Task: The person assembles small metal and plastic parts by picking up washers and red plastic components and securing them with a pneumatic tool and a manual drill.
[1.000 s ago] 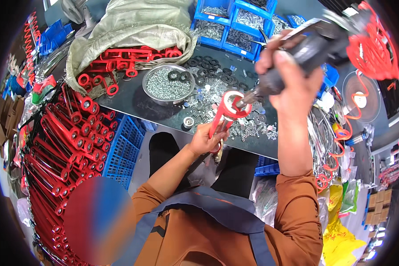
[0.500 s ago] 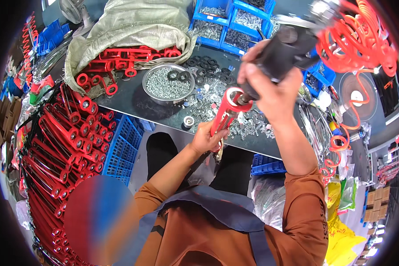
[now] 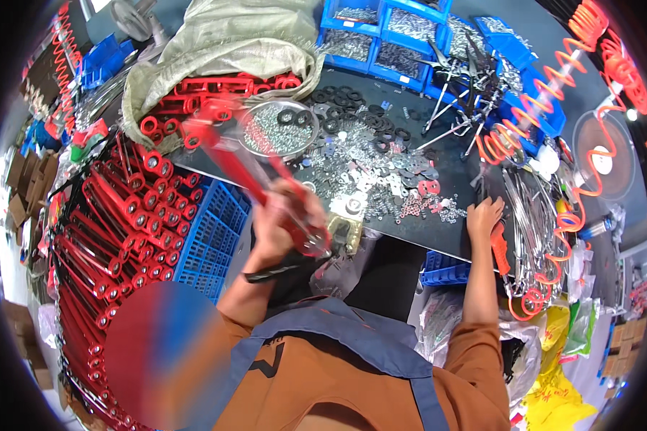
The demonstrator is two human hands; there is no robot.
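Observation:
My left hand [image 3: 284, 223] is closed round a red tubular part [image 3: 239, 167], smeared by motion. The part slants up and left over the table's front edge, its upper end near the metal bowl [image 3: 273, 154]. At the table's right side, my right hand [image 3: 486, 215] has its fingers curled at a black air driver [image 3: 482, 185], whose lower portion they hide. A coiled red hose [image 3: 528, 118] stretches down to the driver. Next to the right wrist is an orange-handled tool [image 3: 500, 250].
Small screws, washers and black rings lie over the dark table [image 3: 402, 233]. Blue bins [image 3: 399, 61] of fasteners line the back. An open woven sack [image 3: 244, 54] of red parts stands behind the bowl. Stacked red assemblies [image 3: 122, 223] fill the left; thin metal rods [image 3: 528, 230] lie right.
The driver has left the red part and moved down and right with my right hand, stretching its hose. My left hand has swung the red part up and left.

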